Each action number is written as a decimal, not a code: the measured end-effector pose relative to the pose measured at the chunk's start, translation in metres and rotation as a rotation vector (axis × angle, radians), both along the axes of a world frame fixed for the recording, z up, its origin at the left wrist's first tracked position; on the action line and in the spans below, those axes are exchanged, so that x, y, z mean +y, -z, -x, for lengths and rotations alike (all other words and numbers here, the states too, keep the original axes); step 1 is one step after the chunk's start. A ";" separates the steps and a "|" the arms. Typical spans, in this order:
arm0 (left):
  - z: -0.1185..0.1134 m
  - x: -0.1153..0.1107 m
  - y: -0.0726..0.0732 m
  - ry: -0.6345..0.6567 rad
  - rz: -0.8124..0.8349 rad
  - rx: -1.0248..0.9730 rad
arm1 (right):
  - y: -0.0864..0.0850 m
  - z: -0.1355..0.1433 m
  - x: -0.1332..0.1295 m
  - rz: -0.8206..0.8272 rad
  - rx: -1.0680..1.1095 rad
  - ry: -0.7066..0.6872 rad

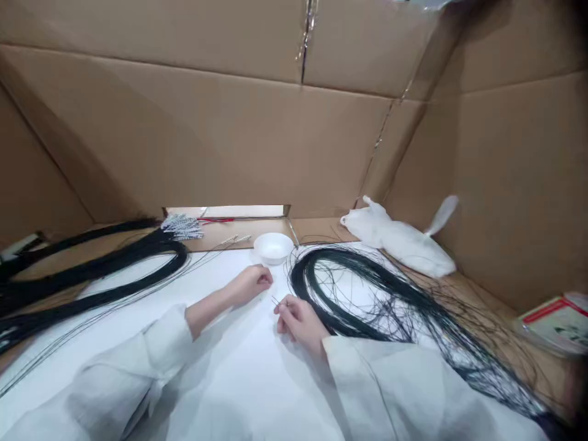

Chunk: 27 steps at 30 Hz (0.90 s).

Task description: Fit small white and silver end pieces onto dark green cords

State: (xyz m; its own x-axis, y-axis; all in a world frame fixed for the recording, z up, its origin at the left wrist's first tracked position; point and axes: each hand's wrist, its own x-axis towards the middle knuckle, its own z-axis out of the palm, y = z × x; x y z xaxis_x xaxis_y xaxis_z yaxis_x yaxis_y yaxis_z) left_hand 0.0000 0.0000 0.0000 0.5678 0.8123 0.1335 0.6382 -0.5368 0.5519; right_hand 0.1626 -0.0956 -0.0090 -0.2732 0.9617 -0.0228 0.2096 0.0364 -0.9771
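Note:
My right hand [301, 320] is closed in a pinch over the white work surface, and the tips of thin dark wires [275, 300] stick out past its fingertips. To its left and a little farther away is my left hand [250, 285], its fingers curled together; anything inside them is hidden or too small to name. A shallow white bowl [273, 248] sits just beyond both hands. Close to the right hand lies a looped bundle of black wires [305, 275], its loose ends fanning out to the right.
More black wire bundles [133, 278] lie at left, one with white-banded ends [182, 226]. Red-handled tools [215, 220] lie at the back. A white plastic bag [404, 242] and a red-and-white package [558, 321] are at right. Tall cardboard walls [220, 128] surround the work surface [239, 367].

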 end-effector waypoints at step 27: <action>0.017 -0.004 -0.010 -0.118 0.163 -0.032 | -0.003 0.011 0.044 0.287 0.428 0.262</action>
